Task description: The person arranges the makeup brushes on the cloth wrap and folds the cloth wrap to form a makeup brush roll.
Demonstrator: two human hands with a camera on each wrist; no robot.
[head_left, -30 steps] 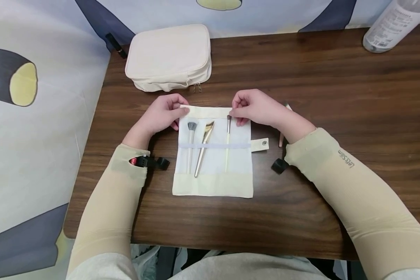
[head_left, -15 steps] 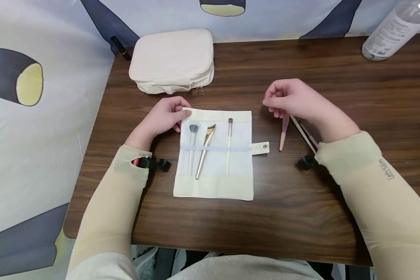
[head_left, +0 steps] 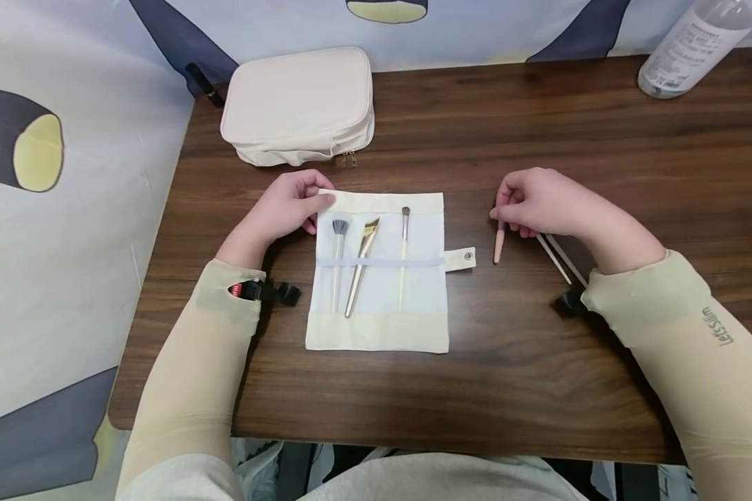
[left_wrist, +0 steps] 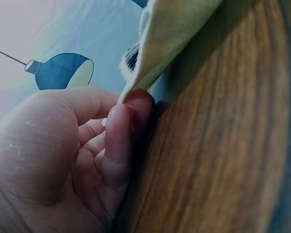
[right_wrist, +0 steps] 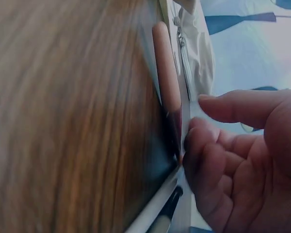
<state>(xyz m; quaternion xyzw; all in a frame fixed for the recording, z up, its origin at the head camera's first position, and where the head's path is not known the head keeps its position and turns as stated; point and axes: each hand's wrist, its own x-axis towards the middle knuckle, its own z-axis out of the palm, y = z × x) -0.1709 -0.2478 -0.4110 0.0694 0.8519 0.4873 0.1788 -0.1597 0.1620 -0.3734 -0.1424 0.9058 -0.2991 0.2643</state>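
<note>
A cream fabric makeup brush roll lies flat and unrolled on the table. My left hand pinches its upper left corner between thumb and fingers. Under its elastic band sit a clear-handled brush, a slanted gold brush and a thin eyeshadow brush. To the roll's right, my right hand hovers over a pink-handled brush. Thumb and fingertips stand apart in the right wrist view, beside the pink handle and gripping nothing. Pale-handled brushes lie partly hidden beneath this hand.
A cream zippered case stands behind the roll, with a black tube at its left. At the back right is a clear labelled bottle. The roll's snap strap sticks out rightward over the wooden table.
My right hand has left the top of the thin brush in the roll and moved right, then lowered toward the pink-handled brush. The left hand keeps its pinch on the roll's corner.
</note>
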